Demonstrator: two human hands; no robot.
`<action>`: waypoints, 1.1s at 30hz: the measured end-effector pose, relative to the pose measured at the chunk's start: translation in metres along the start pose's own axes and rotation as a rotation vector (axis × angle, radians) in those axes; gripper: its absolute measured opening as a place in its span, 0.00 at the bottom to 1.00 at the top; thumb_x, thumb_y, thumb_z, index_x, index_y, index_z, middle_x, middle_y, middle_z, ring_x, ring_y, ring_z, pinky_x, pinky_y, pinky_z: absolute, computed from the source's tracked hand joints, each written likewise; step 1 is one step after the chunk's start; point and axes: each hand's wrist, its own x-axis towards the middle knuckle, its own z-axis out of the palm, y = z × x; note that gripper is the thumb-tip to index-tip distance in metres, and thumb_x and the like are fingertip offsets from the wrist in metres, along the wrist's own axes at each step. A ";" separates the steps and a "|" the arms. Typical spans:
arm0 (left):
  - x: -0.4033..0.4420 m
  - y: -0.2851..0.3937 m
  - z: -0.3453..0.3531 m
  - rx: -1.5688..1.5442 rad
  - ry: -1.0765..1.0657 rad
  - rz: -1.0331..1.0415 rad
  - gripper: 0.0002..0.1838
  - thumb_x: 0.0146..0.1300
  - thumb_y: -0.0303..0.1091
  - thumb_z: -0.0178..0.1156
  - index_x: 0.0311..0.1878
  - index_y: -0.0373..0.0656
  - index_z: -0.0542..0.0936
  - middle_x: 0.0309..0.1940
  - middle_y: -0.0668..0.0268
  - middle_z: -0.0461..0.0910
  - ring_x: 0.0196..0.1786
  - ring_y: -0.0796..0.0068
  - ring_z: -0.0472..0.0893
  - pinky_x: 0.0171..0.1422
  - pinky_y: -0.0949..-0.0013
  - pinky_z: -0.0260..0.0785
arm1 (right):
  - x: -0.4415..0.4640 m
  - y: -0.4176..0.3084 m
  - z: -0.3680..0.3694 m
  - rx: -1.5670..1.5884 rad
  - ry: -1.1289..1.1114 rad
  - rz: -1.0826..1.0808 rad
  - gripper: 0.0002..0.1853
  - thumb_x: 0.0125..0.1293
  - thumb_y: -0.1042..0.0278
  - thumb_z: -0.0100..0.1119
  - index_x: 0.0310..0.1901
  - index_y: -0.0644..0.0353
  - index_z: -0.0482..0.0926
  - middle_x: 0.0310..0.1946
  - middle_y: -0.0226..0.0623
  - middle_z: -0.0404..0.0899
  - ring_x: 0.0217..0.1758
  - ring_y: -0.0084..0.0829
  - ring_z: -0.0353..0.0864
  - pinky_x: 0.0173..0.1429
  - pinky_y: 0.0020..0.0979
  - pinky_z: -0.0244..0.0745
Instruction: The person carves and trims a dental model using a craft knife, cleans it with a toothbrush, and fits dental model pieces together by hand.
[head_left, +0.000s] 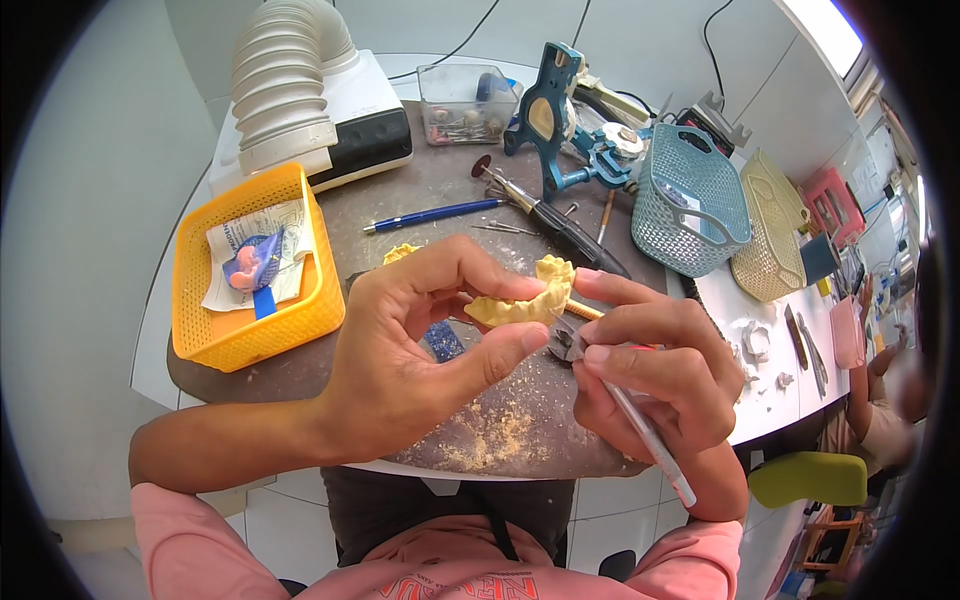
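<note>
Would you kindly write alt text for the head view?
A person's left hand holds a yellow dental model while the right hand holds a slim tool close to it. Pale crumbs dot the grey worktop below, with a yellow basket to the left and a blue basket to the right.

The person wears a pink T-shirt (330,578) with loose short sleeves: the left sleeve (195,540) and the right sleeve (690,560) both end near the elbow. Red block lettering (465,587), outlined and too distorted to read in full, crosses the chest. A thin black strap (503,537) lies over the shirt front. Dark trousers (430,510) show below. The left hand (400,360) and right hand (670,370) are ungloved, with short-trimmed nails.
</note>
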 end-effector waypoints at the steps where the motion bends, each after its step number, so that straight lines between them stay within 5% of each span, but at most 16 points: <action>1: 0.000 0.000 0.000 0.001 -0.001 0.007 0.14 0.62 0.21 0.68 0.49 0.35 0.78 0.46 0.63 0.76 0.52 0.78 0.78 0.61 0.72 0.71 | 0.000 0.000 0.000 0.001 0.000 0.003 0.14 0.46 0.82 0.73 0.34 0.59 0.82 0.33 0.40 0.84 0.45 0.45 0.90 0.37 0.29 0.86; 33: 0.002 -0.008 0.002 -0.048 0.043 0.037 0.11 0.66 0.27 0.67 0.49 0.37 0.79 0.44 0.65 0.81 0.49 0.82 0.79 0.56 0.73 0.71 | 0.002 0.002 -0.001 0.001 -0.022 0.032 0.14 0.42 0.85 0.71 0.33 0.62 0.82 0.33 0.38 0.82 0.43 0.42 0.90 0.40 0.31 0.87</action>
